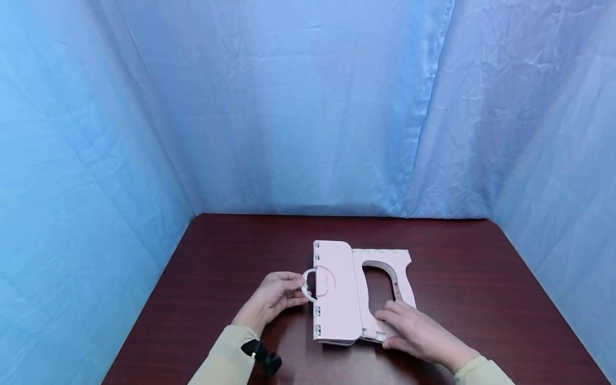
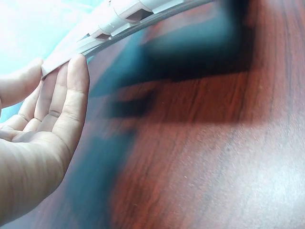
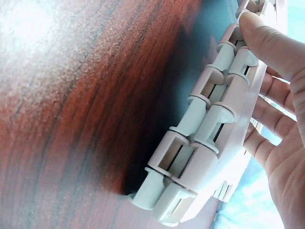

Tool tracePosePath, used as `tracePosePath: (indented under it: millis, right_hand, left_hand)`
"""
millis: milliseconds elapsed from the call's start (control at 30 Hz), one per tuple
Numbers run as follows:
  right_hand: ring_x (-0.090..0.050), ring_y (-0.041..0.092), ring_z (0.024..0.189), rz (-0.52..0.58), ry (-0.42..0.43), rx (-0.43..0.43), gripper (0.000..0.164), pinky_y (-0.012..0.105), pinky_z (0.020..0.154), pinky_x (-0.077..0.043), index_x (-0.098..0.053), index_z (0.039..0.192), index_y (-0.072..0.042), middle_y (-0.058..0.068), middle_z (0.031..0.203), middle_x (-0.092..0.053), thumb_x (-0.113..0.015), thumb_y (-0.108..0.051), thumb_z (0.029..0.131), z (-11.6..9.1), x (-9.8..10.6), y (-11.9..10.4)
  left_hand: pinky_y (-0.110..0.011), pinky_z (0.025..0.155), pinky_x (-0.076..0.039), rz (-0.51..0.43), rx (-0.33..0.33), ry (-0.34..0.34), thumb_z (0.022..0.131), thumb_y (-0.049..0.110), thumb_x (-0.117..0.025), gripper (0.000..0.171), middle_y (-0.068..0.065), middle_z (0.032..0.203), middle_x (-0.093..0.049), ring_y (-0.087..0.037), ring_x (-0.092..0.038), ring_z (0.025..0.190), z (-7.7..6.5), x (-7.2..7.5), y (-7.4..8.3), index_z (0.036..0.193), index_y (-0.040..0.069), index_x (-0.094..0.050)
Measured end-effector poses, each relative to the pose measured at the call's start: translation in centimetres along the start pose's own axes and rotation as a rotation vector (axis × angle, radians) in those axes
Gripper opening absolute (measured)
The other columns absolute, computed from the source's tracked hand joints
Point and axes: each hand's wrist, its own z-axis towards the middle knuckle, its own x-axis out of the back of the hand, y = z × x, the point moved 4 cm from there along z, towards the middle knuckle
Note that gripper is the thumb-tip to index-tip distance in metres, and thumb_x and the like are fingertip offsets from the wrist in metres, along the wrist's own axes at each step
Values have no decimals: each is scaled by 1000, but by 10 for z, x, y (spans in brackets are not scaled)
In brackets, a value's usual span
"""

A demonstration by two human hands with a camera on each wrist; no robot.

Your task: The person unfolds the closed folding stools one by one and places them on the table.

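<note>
A pale pink folding stool (image 1: 339, 315) lies folded flat on the dark wooden table. Its ribbed seat panel is on the left, and the leg frame (image 1: 406, 280) with its large oval cut-out extends right. A white curved carry handle (image 1: 305, 291) sticks out from the panel's left edge. My left hand (image 1: 276, 297) pinches this handle between thumb and fingers. With the thumb at the near hinged edge (image 3: 190, 138) and fingers over the frame by the cut-out, my right hand (image 1: 416, 331) grips the stool's lower right part. The stool's underside is hidden.
The reddish-brown table (image 1: 231, 251) extends around the stool on every side. Blue curtains (image 1: 289, 133) hang behind the table and along its left and right sides. A black strap (image 1: 260, 355) is around the left sleeve.
</note>
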Motion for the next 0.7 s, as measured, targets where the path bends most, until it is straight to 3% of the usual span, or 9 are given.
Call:
tracePosePath:
  millis: [533, 700]
  right_hand:
    - [-56, 5, 94, 137, 136, -66, 55, 15, 82, -43, -70, 116, -11, -4, 108, -62, -92, -21, 67, -2, 0, 10]
    - [-58, 7, 94, 143, 181, -92, 54, 13, 85, -42, -71, 118, -9, -4, 111, -62, -90, -23, 69, -3, 0, 8]
  left_hand:
    - [-37, 72, -62, 5, -54, -8, 96, -1, -64, 8, -12, 79, -71, -21, -72, 74, -3, -10, 27, 104, -2, -66]
    - [-37, 71, -62, -2, -58, -2, 96, -1, -64, 7, -11, 78, -71, -20, -72, 72, -6, -13, 33, 103, -1, -66]
